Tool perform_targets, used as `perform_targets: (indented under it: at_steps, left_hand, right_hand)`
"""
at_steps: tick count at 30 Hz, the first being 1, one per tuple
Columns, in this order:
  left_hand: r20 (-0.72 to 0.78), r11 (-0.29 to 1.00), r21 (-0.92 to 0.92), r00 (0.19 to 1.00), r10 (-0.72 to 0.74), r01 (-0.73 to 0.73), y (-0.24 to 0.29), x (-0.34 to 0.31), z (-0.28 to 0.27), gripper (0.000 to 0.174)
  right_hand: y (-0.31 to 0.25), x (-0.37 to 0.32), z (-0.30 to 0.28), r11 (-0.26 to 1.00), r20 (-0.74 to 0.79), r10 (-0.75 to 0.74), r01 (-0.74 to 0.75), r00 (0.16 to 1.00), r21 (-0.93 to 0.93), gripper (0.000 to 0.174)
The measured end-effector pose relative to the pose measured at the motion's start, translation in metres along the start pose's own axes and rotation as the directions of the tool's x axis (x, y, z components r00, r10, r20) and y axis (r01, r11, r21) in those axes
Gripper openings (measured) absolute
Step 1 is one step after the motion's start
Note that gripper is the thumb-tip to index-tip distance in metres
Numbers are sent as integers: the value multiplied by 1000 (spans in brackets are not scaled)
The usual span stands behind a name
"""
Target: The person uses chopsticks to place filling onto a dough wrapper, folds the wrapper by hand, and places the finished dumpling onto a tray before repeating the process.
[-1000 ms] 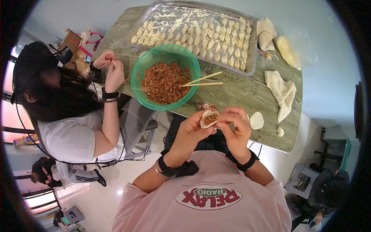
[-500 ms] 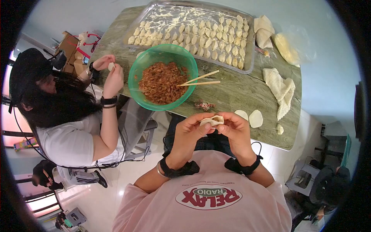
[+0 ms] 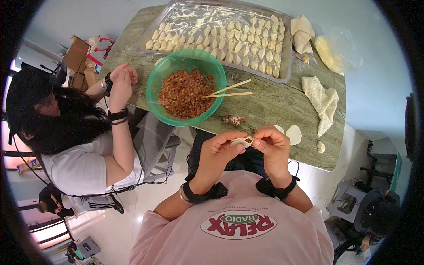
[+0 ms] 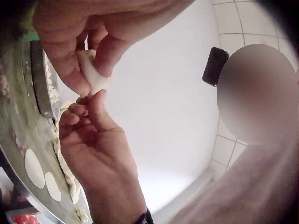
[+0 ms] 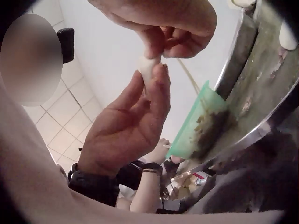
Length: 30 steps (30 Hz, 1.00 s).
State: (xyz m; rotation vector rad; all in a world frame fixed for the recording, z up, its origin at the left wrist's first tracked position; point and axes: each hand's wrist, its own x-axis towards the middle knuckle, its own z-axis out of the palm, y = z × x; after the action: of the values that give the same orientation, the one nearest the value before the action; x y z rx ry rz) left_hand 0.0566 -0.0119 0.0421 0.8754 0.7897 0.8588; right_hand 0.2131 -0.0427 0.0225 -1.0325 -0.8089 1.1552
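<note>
Head view, and it's a crowded counter: the green bowl, loaded with brown filling, sits ahead and to the left, right between the left hand and the long metal tray with its rows of dumplings. Two chopsticks lean out of that bowl, pointing right, over the wood. Across on the right, a crumpled cloth, a small lump of dough, and up in the far corner a folded cloth beside a plastic bag. Another person in white sits at the left. Two round wrappers lie just past the right hand, one partly covered by it. And the action: a folded wrapper is held between the two hands by the counter's near edge, the left gripping one side, the right pinching the other end, a touch of filling showing there.

Left wrist view: round wrappers and tray off to the left; the left hand, on top, grips the folded wrapper while the right, below, nips its lower tip.

Right wrist view: bowl and counter edge to the right, apart from both hands; the folded wrapper stands roughly upright, left hand gripping from below, right hand pinching its upper end.
</note>
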Motion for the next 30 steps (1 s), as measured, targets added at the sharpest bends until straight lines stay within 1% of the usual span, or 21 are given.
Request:
perform_targets:
  at_steps: [3, 7, 10, 12, 13, 15, 16, 19, 21, 22, 24, 25, 27, 28, 30]
  left_hand:
    - [-2, 1000, 9, 1000, -25, 25, 2, 0, 1, 27]
    - [-18, 1000, 12, 1000, -24, 25, 1, 0, 0, 27]
    - [-37, 1000, 27, 999, 1, 0, 0, 1, 0, 26]
    - [4, 999, 35, 1000, -16, 16, 0, 1, 0, 26]
    - [5, 999, 35, 1000, -17, 17, 0, 1, 1, 26]
    - [24, 994, 108, 1000, 6, -8, 2, 1, 2, 27]
    - [25, 994, 110, 1000, 4, -7, 3, 2, 2, 27]
    - [20, 993, 117, 1000, -19, 17, 2, 2, 1, 25]
    - [19, 994, 107, 999, 35, -37, 0, 3, 0, 26]
    - [20, 994, 108, 999, 35, -37, 0, 3, 1, 26]
    - [12, 991, 114, 998, 66, -67, 2, 3, 4, 27]
    - [13, 991, 115, 998, 65, -66, 2, 3, 5, 27]
    - [40, 963, 228, 990, 137, -143, 1, 3, 5, 29]
    - [42, 963, 229, 990, 138, -144, 3, 3, 5, 29]
    - [38, 997, 56, 998, 51, -53, 9, 3, 5, 30]
  right_hand:
    - [1, 1, -3, 998, 18, -28, 29, 999, -50, 10]
    - [-3, 1, -3, 994, 40, -31, 35, 999, -100, 10]
    - [-10, 1, 3, 986, 8, -57, 58, 998, -157, 9]
    - [-12, 1, 3, 985, 60, -54, 62, 997, -158, 10]
    - [-10, 2, 1, 985, 58, -53, 62, 997, -159, 10]
    - [-4, 2, -6, 979, 90, -23, 40, 996, -198, 12]
    - [-3, 1, -6, 980, 88, -23, 40, 996, -197, 12]
    - [-4, 1, -3, 985, 99, 14, 4, 995, -173, 13]
    - [-10, 1, 6, 999, 46, 28, -26, 999, -47, 12]
    - [-8, 2, 5, 999, 46, 28, -26, 999, -47, 12]
    - [-4, 3, 0, 993, 136, -33, 48, 990, -108, 15]
    - [-5, 3, -1, 993, 134, -33, 48, 990, -107, 15]
    - [-5, 2, -3, 995, 103, 26, -15, 994, -100, 17]
    - [-5, 2, -4, 995, 102, 24, -14, 994, -100, 17]
    - [-3, 1, -6, 989, 41, 104, -107, 994, 102, 17]
